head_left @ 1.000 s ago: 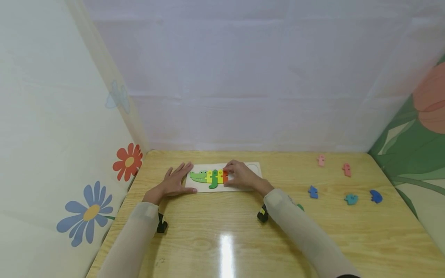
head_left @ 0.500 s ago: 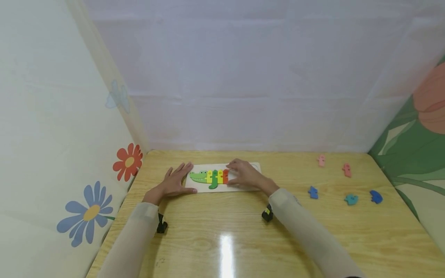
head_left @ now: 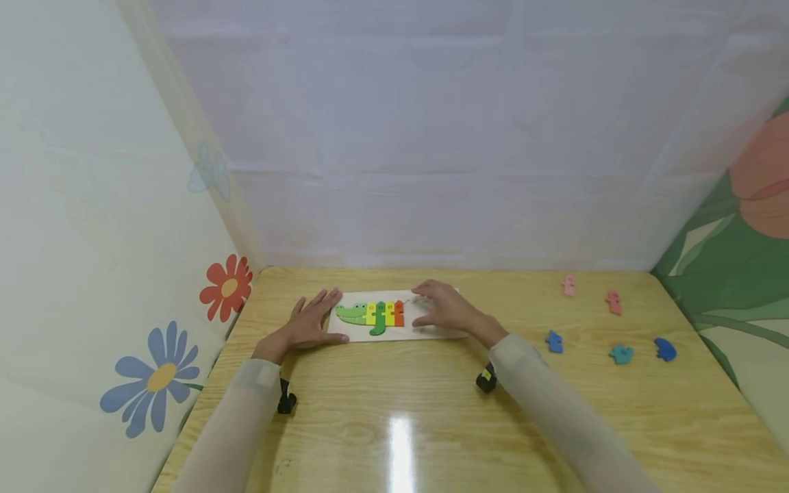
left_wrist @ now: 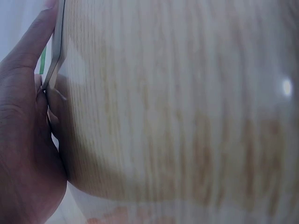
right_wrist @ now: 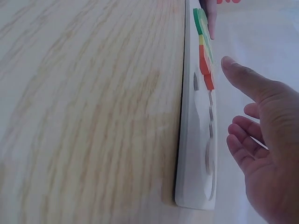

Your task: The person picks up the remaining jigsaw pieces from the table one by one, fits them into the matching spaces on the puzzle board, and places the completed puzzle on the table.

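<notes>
The left hand (head_left: 308, 329) is resting with fingers spread against the left end of the white puzzle board (head_left: 403, 333), while the right hand (head_left: 448, 308) is hovering over its right part, fingers apart and holding nothing. The board is lying flat on the worktop (head_left: 357, 383), carrying a row of crocodile pieces (head_left: 380, 315) ending in an orange piece (head_left: 399, 315). Farther right, two pink pieces (head_left: 569, 286), a teal piece (head_left: 622, 354) and two blue pieces (head_left: 555, 342) are lying scattered

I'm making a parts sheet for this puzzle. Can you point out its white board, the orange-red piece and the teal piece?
White board (head_left: 354, 334): head view, bare surface near its lower edge.
Orange-red piece (head_left: 399, 317): head view, middle of its upper face.
Teal piece (head_left: 622, 354): head view, middle of its upper face.
</notes>
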`<state>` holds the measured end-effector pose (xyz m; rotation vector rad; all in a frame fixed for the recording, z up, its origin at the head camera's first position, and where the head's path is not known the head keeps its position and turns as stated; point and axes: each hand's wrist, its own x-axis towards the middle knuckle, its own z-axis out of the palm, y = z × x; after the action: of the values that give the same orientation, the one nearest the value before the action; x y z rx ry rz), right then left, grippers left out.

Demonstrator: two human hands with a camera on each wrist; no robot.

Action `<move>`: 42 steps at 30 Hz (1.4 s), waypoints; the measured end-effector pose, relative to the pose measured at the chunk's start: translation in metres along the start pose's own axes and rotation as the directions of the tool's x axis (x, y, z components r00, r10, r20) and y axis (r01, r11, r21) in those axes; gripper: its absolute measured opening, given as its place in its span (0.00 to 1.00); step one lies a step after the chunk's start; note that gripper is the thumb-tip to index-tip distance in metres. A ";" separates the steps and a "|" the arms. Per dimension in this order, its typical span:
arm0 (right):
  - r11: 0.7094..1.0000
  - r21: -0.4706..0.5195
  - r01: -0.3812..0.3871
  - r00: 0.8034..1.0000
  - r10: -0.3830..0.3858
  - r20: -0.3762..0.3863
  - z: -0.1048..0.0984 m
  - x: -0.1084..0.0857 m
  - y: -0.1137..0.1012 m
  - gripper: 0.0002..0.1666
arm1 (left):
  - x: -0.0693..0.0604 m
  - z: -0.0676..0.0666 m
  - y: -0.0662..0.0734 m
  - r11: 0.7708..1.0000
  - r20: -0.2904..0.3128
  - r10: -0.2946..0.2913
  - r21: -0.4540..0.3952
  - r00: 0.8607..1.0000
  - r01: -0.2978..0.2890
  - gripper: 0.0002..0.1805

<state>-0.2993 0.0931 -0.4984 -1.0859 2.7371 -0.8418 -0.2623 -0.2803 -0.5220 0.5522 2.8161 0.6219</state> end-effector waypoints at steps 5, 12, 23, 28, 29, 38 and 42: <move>1.000 -0.019 0.014 1.000 -0.014 -0.023 -0.008 -0.005 0.002 0.46 | 0.000 0.000 0.000 1.000 -0.013 0.010 0.005 1.000 -0.010 0.64; 1.000 0.010 0.001 1.000 -0.001 -0.028 -0.017 -0.013 0.004 0.46 | -0.001 0.001 -0.001 1.000 -0.018 0.011 0.006 1.000 -0.011 0.65; 1.000 -0.020 -0.022 0.999 0.021 -0.042 -0.027 -0.031 0.016 0.45 | -0.002 0.002 -0.002 1.000 -0.022 0.013 0.001 1.000 -0.013 0.64; 0.998 -0.053 -0.014 0.998 0.011 -0.060 -0.034 -0.039 0.025 0.45 | -0.001 0.002 -0.002 1.000 -0.017 0.018 -0.001 1.000 -0.018 0.64; 0.998 -0.056 -0.015 0.998 0.012 -0.063 -0.035 -0.041 0.026 0.45 | 0.000 0.003 -0.002 1.000 -0.013 0.018 0.000 1.000 -0.018 0.64; 0.996 -0.073 -0.050 0.995 0.043 -0.092 -0.049 -0.057 0.038 0.45 | -0.001 0.001 -0.003 1.000 -0.014 0.014 -0.007 1.000 -0.014 0.63; 0.996 -0.075 -0.056 0.993 0.048 -0.103 -0.055 -0.063 0.041 0.45 | -0.001 0.000 -0.002 1.000 -0.016 0.013 -0.005 1.000 -0.013 0.63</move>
<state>-0.2917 0.1847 -0.4810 -1.0067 2.8910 -0.8110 -0.2620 -0.2829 -0.5229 0.5678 2.8270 0.6381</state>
